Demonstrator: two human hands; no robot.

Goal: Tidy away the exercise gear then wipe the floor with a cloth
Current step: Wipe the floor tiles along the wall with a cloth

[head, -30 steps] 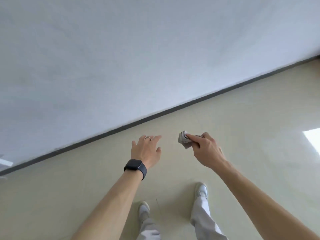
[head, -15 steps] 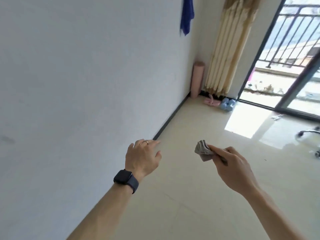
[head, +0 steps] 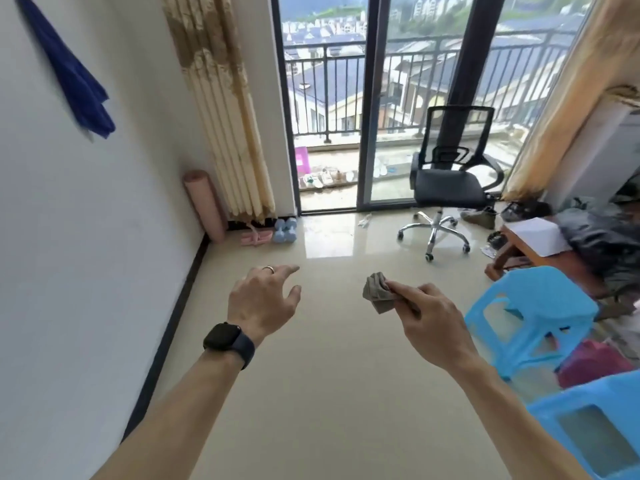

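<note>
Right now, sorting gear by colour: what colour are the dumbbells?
The dumbbells are light blue; head view.

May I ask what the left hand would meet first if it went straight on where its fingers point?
Probably nothing close: the left hand points over bare floor toward the blue dumbbells by the curtain; depth is unclear.

High on the white wall [head: 69,237] at left, a dark blue towel [head: 74,81], hanging down. In the far corner, a beige curtain [head: 225,116], gathered in folds; a second curtain [head: 568,98] at right. Between them, a glass sliding door [head: 367,133] with dark frame; behind it a balcony railing [head: 325,88], a pink stool [head: 302,161] and some shoes [head: 327,178]. Before the glass, a black office chair [head: 448,185] on a chrome wheeled base. At right, a low wooden table [head: 530,254] with a white sheet [head: 535,235] on top, beside a dark pile [head: 602,237]. Nearer, a light blue plastic stool [head: 540,306] and another blue stool [head: 595,420], something magenta [head: 592,362] between them.
</note>
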